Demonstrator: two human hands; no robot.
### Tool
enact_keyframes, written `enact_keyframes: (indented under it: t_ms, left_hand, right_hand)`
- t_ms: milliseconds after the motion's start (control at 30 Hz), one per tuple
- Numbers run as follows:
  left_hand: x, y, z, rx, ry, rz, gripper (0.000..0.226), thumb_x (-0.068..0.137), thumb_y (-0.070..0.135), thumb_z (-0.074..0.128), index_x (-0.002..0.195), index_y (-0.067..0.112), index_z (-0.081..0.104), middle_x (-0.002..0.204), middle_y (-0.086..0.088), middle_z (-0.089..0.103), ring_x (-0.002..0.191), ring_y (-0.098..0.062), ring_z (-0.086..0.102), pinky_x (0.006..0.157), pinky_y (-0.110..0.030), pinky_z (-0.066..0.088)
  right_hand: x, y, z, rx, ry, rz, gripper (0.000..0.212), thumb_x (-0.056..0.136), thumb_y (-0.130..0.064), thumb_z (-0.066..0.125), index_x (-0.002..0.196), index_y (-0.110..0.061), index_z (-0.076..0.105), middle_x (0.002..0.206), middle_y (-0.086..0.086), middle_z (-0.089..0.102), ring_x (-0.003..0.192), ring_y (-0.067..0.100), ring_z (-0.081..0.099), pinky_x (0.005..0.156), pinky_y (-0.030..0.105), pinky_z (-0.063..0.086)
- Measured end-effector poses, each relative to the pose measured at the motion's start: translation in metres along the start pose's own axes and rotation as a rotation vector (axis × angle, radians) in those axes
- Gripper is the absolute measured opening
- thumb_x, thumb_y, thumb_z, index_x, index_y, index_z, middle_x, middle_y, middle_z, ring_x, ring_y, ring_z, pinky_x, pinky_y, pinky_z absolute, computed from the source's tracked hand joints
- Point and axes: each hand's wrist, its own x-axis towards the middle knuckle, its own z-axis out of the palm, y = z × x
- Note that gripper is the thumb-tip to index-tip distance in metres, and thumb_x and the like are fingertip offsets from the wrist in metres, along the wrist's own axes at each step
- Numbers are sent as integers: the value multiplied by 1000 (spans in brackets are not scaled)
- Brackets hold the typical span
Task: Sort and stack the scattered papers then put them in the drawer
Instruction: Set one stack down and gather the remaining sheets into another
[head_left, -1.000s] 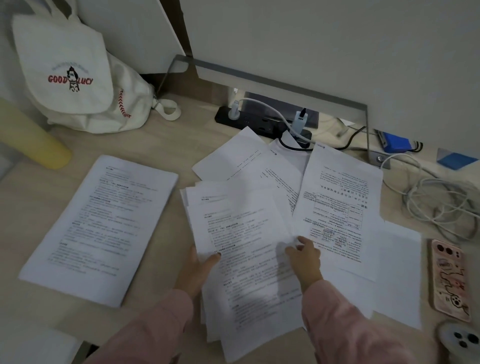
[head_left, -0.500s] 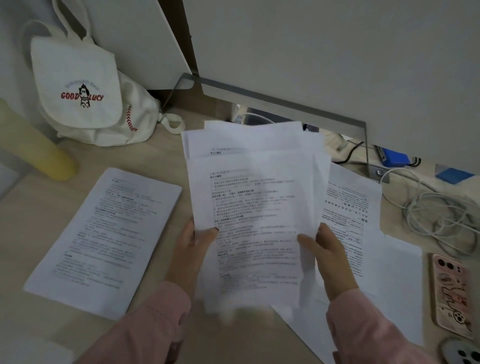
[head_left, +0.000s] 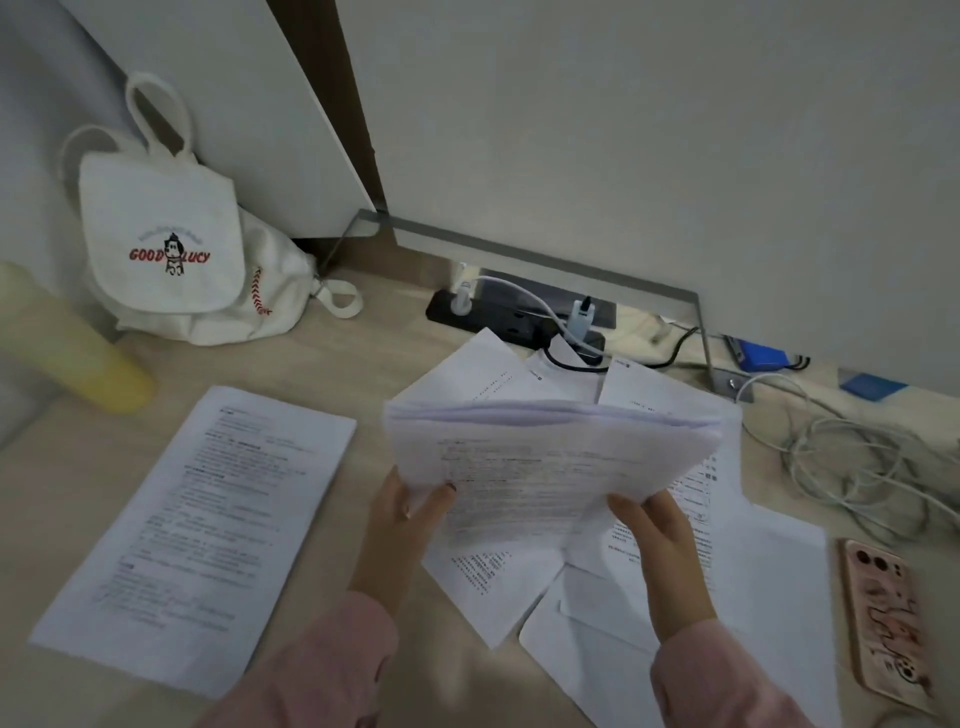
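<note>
I see my left hand (head_left: 402, 512) and right hand (head_left: 660, 540) pinching the near corners of a sheaf of papers (head_left: 550, 457) lifted over the tabletop (head_left: 363, 364), long axis left-right, far edge fanned, loose sheets (head_left: 727, 597) beneath, bare room between it and the left stack (head_left: 192, 530).

Both hands (head_left: 410, 514) raised, fingers (head_left: 631, 512) clamped.
</note>
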Motion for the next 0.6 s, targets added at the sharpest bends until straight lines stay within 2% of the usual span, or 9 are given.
enact_keyframes:
  t_ms: [100, 167, 233, 300, 367, 433, 500, 567, 600]
  left_hand:
    - [-2, 7, 2, -8, -7, 77, 33, 69, 19, 67, 101, 23, 63, 92, 17, 73, 93, -1, 65, 72, -9, 50]
    - [-1, 10, -1, -20, 5, 110, 36, 63, 23, 65, 99, 26, 62, 90, 21, 71, 89, 4, 64, 71, -8, 48]
    - [-1, 6, -3, 9, 11, 83, 31, 70, 13, 62, 100, 19, 61, 83, 12, 70, 90, -4, 63, 68, -6, 46]
    - [-2, -3, -2, 74, 14, -18, 23, 82, 3, 60, 105, 7, 58, 76, 8, 57, 88, -17, 57, 62, -8, 44]
    - [-5, -13, -1, 120, -22, -145, 22, 88, 1, 54, 110, 4, 55, 76, 7, 50, 81, -14, 52, 58, -8, 39]
    - [-3, -14, -3, 148, -62, -154, 17, 88, 2, 54, 103, 11, 56, 77, 10, 53, 81, -12, 54, 58, -5, 41]
    - [1, -14, -9, 143, -102, -126, 23, 87, 5, 57, 102, 22, 58, 87, 15, 63, 85, -7, 61, 66, -4, 44]
    - [7, -12, -20, 123, -127, -114, 30, 87, 9, 60, 108, 30, 59, 99, 18, 69, 94, 2, 64, 78, -12, 49]
    - [10, -10, -26, 118, -123, -107, 29, 86, 11, 60, 108, 31, 60, 100, 18, 70, 94, 4, 64, 81, -17, 51]
  right_hand:
    - [-7, -10, 0, 14, 34, -81, 26, 86, 3, 50, 103, -15, 60, 90, -13, 68, 82, -7, 62, 66, 4, 46]
    - [-9, -13, -3, 14, 61, -143, 27, 86, 6, 47, 102, -13, 59, 85, -14, 68, 78, -9, 60, 66, 4, 46]
    - [-10, -9, -3, -10, 77, -114, 25, 86, 5, 47, 101, -13, 58, 88, -7, 64, 78, -6, 59, 70, 12, 47]
    - [-9, -1, 0, -55, 40, -20, 16, 83, -1, 55, 95, -11, 57, 84, -5, 62, 79, 2, 56, 70, 16, 43]
    - [-8, 9, 5, -98, -2, 31, 14, 82, 1, 55, 84, -13, 57, 72, -13, 63, 78, 9, 52, 68, 12, 42]
    - [-6, 12, 7, -108, 40, 60, 21, 87, 5, 49, 85, -15, 58, 75, -10, 62, 82, 14, 52, 74, 19, 41]
    - [-8, 8, 9, -92, 73, 73, 16, 89, -1, 51, 95, -13, 58, 88, -6, 62, 85, 11, 56, 78, 22, 41]
    - [-8, 2, 14, -113, 54, 36, 15, 89, -5, 52, 96, -15, 60, 90, -9, 64, 77, -4, 61, 68, 12, 45]
    - [-8, 1, 17, -142, 39, 23, 13, 90, -6, 52, 94, -15, 61, 88, -10, 65, 71, -8, 61, 65, 12, 46]
